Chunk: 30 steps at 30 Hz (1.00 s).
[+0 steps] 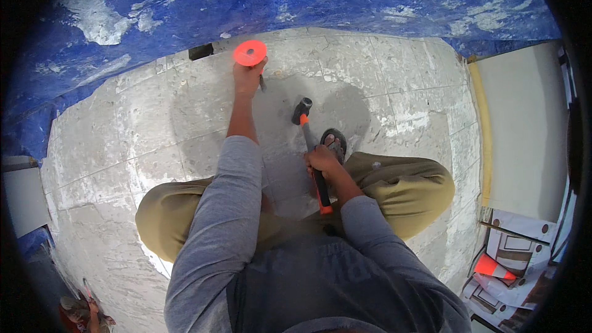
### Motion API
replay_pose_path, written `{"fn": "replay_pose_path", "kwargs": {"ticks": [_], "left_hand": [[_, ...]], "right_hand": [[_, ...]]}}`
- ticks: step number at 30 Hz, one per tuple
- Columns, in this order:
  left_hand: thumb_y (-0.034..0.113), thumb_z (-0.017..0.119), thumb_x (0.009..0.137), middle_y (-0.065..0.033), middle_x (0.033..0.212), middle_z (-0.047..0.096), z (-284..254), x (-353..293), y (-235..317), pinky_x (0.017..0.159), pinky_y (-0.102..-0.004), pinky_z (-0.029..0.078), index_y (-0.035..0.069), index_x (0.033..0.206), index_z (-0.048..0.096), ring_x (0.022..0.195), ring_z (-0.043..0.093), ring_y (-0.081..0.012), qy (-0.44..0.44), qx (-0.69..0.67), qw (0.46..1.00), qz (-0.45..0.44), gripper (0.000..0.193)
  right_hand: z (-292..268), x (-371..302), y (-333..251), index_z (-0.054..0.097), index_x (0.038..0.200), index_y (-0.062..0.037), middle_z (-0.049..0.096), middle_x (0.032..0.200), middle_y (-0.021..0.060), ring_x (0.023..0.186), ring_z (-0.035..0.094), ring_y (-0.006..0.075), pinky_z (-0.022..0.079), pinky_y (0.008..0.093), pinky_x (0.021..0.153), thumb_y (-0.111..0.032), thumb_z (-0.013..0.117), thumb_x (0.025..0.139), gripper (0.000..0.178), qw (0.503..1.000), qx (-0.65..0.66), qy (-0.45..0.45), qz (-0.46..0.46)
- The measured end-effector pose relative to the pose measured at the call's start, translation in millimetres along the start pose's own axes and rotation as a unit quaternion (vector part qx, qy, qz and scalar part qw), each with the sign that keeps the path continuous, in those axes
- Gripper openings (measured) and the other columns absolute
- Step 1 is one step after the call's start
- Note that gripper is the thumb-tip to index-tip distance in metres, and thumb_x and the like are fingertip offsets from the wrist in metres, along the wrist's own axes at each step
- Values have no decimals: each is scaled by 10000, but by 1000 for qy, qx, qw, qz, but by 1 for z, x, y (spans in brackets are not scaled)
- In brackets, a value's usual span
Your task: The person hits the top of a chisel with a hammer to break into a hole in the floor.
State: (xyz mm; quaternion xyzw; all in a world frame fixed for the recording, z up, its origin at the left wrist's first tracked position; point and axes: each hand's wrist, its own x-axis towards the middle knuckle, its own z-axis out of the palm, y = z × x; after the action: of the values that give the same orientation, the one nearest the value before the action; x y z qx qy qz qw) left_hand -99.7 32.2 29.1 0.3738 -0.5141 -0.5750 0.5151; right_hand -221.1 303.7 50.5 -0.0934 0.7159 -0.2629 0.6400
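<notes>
My left hand point(246, 80) is stretched forward, closed around a chisel with a round, bright orange hand guard point(242, 57). The guard faces up and covers part of my fingers. Below it the dark chisel shaft point(263, 83) points down close to the grey, scraped tile floor point(345, 65); whether its tip touches the floor I cannot tell. In my right hand point(322, 159) is a short sledgehammer point(302, 111), gripped around its black, grey and orange handle. Its metal head points forward, to the right of the chisel and apart from it.
Blue, plaster-stained sheeting point(185, 9) hangs along the far side, with a dark gap point(201, 52) at its foot. A pale panel point(524, 129) with yellow edging bounds the right. An orange-and-white cone point(493, 266) lies on printed packaging. My sandalled foot point(333, 142) is beside the hammer. Another person point(80, 313) is at lower left.
</notes>
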Motion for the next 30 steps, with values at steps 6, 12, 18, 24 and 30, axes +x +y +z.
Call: {"fn": "replay_pose_path", "kwargs": {"ticks": [6,12,18,24,30], "left_hand": [[46,686,810,-36,925,638,20,3,-26,731,-267,479,-4,1019,607,839,592,-108,-24,15,996,84,229],[51,691,785,-57,944,661,28,4,-17,773,-287,487,-4,1003,617,877,614,-135,-56,35,995,71,236],[174,683,756,-137,936,666,57,-16,-24,800,-363,499,26,970,634,879,636,-270,-58,217,963,152,266],[176,647,710,-115,850,634,82,-29,-35,740,-398,487,84,848,616,835,608,-275,-83,427,867,243,169],[126,667,721,-158,874,638,75,-26,-29,739,-401,510,34,875,624,816,617,-328,-59,333,922,187,185]], "right_hand": [[-2,13,7,527,802,56,526,613,122,465,542,235,440,375,419,-94,581,807,159,995,-89,32,-8],[-1,7,-1,536,743,43,531,598,120,463,538,225,439,364,434,-112,592,786,171,991,-123,55,9],[1,14,9,527,723,20,527,605,107,464,530,212,430,360,439,-103,579,794,152,986,-154,46,-36],[-2,15,17,495,709,-2,496,589,81,451,512,198,441,362,423,-93,584,802,158,995,-91,39,-17],[4,8,11,489,721,-16,496,594,73,443,512,196,457,368,410,-90,593,807,154,994,-92,63,-4]]}}
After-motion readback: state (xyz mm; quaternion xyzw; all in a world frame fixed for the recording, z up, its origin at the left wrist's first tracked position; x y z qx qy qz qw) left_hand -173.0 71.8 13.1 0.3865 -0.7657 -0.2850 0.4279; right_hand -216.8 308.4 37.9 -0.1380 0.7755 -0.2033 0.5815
